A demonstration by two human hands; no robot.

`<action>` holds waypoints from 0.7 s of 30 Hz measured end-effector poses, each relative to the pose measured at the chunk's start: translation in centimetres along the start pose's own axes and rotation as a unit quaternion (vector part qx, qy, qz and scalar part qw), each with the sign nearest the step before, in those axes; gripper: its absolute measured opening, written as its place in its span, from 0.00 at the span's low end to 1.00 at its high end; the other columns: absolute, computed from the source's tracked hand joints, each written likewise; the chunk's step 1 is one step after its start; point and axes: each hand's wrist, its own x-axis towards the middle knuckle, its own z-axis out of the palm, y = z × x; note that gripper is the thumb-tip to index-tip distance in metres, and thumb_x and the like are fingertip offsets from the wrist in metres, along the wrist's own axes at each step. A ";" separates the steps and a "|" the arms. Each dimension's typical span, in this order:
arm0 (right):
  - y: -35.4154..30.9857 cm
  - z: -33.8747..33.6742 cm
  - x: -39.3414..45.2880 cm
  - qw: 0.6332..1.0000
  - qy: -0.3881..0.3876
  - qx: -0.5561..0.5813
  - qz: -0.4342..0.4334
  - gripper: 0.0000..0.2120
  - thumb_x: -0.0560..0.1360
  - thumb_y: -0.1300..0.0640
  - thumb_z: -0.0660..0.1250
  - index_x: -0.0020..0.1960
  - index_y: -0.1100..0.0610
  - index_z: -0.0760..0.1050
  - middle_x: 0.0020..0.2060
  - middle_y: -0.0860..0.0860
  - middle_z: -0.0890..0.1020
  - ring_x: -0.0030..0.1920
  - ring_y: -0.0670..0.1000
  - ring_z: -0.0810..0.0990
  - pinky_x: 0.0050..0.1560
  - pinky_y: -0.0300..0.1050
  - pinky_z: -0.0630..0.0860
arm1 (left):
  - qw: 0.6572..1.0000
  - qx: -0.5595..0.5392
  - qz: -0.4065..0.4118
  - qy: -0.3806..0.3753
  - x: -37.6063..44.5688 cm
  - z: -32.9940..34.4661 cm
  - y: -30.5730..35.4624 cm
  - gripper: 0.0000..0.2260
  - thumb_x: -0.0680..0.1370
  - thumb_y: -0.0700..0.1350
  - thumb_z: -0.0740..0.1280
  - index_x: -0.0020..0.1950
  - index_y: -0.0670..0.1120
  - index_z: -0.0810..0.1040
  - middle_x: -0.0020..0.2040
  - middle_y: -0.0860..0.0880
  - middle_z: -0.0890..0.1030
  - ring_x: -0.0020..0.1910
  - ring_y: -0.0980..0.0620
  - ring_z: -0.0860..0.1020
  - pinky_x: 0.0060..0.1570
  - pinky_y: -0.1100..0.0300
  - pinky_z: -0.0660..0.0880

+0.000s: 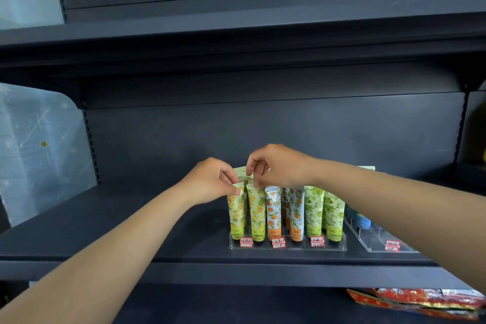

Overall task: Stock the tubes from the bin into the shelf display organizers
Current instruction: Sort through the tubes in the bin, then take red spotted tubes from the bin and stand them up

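1. Two bare hands meet over a clear organizer (pixel 288 246) on a dark shelf (pixel 131 218), where upright tubes stand in rows.
2. The left hand (pixel 210 183) pinches the crimped top of the front pineapple-print tube (pixel 236 214) at the organizer's left end.
3. The right hand (pixel 278 165), fingers curled, pinches the top edges of tubes just behind, beside the second pineapple-print tube (pixel 257 214).
4. Orange-print tubes (pixel 274 211) and green-fruit tubes (pixel 313 210) fill the slots to the right; red-edged price labels (pixel 246 242) sit along the front.
5. The right forearm crosses over a second organizer (pixel 378 243), hiding most of a blue tube (pixel 363 219).
6. Red snack packets (pixel 420 301) lie on the shelf below.
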 end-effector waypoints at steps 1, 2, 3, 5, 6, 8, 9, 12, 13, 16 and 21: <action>-0.1 -0.2 -0.2 1.000 0.003 -0.003 -0.005 0.07 0.71 0.62 0.70 0.48 0.54 0.77 0.42 0.50 0.84 0.45 0.47 0.82 0.52 0.44 0.78 | 1.000 0.003 0.001 0.001 0.0 -0.1 0.0 0.08 0.69 0.43 0.75 0.46 0.49 0.81 0.42 0.54 0.81 0.43 0.57 0.80 0.47 0.64 0.75; -0.3 -0.5 -0.4 1.000 0.006 -0.007 -0.010 0.07 0.71 0.62 0.70 0.48 0.54 0.77 0.42 0.49 0.84 0.45 0.47 0.82 0.52 0.43 0.78 | 1.000 0.005 0.004 0.003 -0.1 -0.1 0.1 0.08 0.69 0.43 0.75 0.46 0.50 0.80 0.42 0.53 0.81 0.44 0.57 0.80 0.48 0.63 0.76; -0.4 -0.8 -0.7 1.000 0.011 -0.014 -0.014 0.07 0.72 0.61 0.70 0.49 0.54 0.77 0.43 0.49 0.83 0.46 0.47 0.81 0.51 0.42 0.78 | 1.000 0.006 0.007 0.007 -0.2 -0.2 0.2 0.08 0.69 0.43 0.75 0.46 0.50 0.80 0.43 0.53 0.81 0.45 0.57 0.80 0.49 0.62 0.76; -0.5 -1.4 -1.4 0.999 0.021 -0.025 -0.019 0.08 0.71 0.59 0.72 0.49 0.54 0.77 0.45 0.47 0.82 0.46 0.46 0.80 0.48 0.37 0.76 | 1.000 0.007 0.015 0.023 -0.4 -0.2 0.5 0.10 0.69 0.43 0.76 0.47 0.50 0.80 0.45 0.53 0.80 0.45 0.58 0.79 0.50 0.63 0.76; -0.5 -1.7 -1.9 0.999 0.027 -0.031 -0.020 0.09 0.71 0.58 0.72 0.50 0.54 0.77 0.45 0.46 0.81 0.47 0.45 0.79 0.46 0.34 0.74 | 0.999 0.011 0.021 0.032 -0.5 -0.2 0.7 0.11 0.69 0.44 0.76 0.48 0.49 0.80 0.46 0.53 0.80 0.45 0.59 0.78 0.48 0.65 0.75; -0.3 -2.3 -3.2 0.998 0.044 -0.049 -0.024 0.09 0.71 0.56 0.72 0.50 0.53 0.77 0.46 0.43 0.79 0.49 0.43 0.77 0.46 0.32 0.71 | 0.997 0.046 0.033 0.054 -1.0 0.0 1.0 0.12 0.69 0.45 0.75 0.51 0.50 0.79 0.47 0.54 0.78 0.45 0.60 0.76 0.44 0.67 0.73; -0.1 -2.5 -4.1 0.997 0.053 -0.060 -0.025 0.09 0.72 0.55 0.71 0.51 0.52 0.77 0.48 0.43 0.78 0.52 0.44 0.76 0.48 0.34 0.70 | 0.994 0.080 0.041 0.068 -1.4 0.1 1.3 0.12 0.70 0.46 0.74 0.52 0.50 0.79 0.48 0.54 0.78 0.46 0.58 0.76 0.45 0.65 0.72; 0.9 -2.9 -7.3 0.991 0.073 -0.109 -0.025 0.10 0.73 0.53 0.69 0.54 0.52 0.76 0.53 0.45 0.75 0.58 0.46 0.72 0.55 0.37 0.66 | 0.975 0.176 0.075 0.111 -2.7 0.8 2.2 0.14 0.71 0.48 0.73 0.56 0.49 0.77 0.51 0.53 0.76 0.52 0.53 0.75 0.52 0.59 0.71; 1.3 -2.8 -8.5 0.989 0.075 -0.125 -0.022 0.12 0.73 0.51 0.69 0.55 0.52 0.75 0.54 0.46 0.75 0.59 0.47 0.70 0.57 0.37 0.65 | 0.968 0.199 0.087 0.123 -3.3 1.0 2.6 0.15 0.72 0.49 0.72 0.57 0.49 0.77 0.52 0.52 0.76 0.54 0.52 0.75 0.55 0.57 0.71; 2.1 -2.4 -12.0 0.983 0.085 -0.164 -0.015 0.18 0.71 0.45 0.70 0.56 0.51 0.74 0.55 0.48 0.74 0.59 0.49 0.68 0.62 0.44 0.65 | 0.937 0.274 0.134 0.167 -5.0 2.2 3.7 0.15 0.73 0.50 0.70 0.59 0.48 0.75 0.57 0.51 0.75 0.58 0.50 0.73 0.59 0.54 0.67; 3.6 0.2 -18.0 0.977 0.103 -0.183 -0.031 0.22 0.69 0.42 0.71 0.56 0.53 0.75 0.54 0.49 0.76 0.57 0.50 0.71 0.62 0.39 0.63 | 0.906 0.309 0.231 0.173 -8.9 7.4 4.6 0.14 0.75 0.47 0.68 0.58 0.45 0.76 0.56 0.48 0.75 0.57 0.47 0.73 0.57 0.53 0.67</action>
